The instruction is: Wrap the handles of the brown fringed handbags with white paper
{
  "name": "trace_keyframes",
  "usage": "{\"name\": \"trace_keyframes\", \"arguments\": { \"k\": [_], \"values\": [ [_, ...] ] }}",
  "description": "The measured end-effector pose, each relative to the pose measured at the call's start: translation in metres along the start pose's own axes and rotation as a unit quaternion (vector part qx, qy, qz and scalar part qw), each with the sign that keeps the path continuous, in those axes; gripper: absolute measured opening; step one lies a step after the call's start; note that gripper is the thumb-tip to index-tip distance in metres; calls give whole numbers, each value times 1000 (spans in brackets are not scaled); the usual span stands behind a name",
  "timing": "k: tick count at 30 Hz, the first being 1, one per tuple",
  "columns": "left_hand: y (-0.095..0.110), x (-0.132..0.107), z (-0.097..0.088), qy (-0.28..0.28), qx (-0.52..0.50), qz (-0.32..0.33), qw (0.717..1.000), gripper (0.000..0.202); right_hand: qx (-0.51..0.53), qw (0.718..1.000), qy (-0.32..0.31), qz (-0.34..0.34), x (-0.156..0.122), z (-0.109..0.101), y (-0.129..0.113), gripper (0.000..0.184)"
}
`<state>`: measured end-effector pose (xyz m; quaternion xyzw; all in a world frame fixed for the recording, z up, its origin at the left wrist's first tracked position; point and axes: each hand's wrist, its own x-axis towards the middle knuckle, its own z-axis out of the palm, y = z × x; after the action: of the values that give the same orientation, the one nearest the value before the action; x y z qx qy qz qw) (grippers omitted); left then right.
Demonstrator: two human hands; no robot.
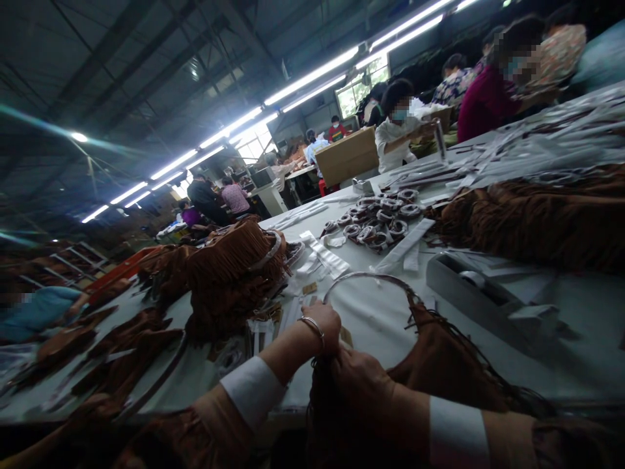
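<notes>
A brown fringed bag (439,365) lies at the near edge of the white table (576,326). Its looped handle (366,277), wrapped in pale material, arcs up over the tabletop. My left hand (326,324), with a metal bracelet on the wrist, is curled closed at the bag's left top corner, where the handle meets it. My right hand (361,381) is just below it, fingers closed into the dark fringe and the bag's upper edge. Both forearms show white cuffs. The fingertips are hidden in the fringe.
A heap of brown fringed bags (234,267) lies to the left and another (537,221) at the right. A grey tape dispenser (478,293), several tape rolls (381,221) and white strips (325,254) sit beyond. Other people work at the far side, near a cardboard box (346,156).
</notes>
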<state>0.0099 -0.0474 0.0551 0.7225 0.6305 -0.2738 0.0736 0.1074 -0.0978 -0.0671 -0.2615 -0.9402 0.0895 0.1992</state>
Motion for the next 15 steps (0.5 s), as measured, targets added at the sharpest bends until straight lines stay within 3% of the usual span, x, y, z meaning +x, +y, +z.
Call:
{"name": "trace_keyframes", "arguments": {
  "k": [5, 8, 12, 15],
  "values": [
    [-2, 5, 8, -5, -13, 41, 999, 18, 18, 999, -41, 6, 1, -9, -3, 23],
    [-12, 0, 10, 9, -44, 73, 996, 10, 112, 991, -60, 32, -4, -26, 3, 30],
    [-23, -16, 20, 54, -115, 97, 987, 17, 340, 931, -87, 104, -6, -46, 24, 26],
    [-24, -29, 34, 101, -161, 89, 978, 13, 372, 903, -59, 207, 3, -48, 39, 40]
  ]
}}
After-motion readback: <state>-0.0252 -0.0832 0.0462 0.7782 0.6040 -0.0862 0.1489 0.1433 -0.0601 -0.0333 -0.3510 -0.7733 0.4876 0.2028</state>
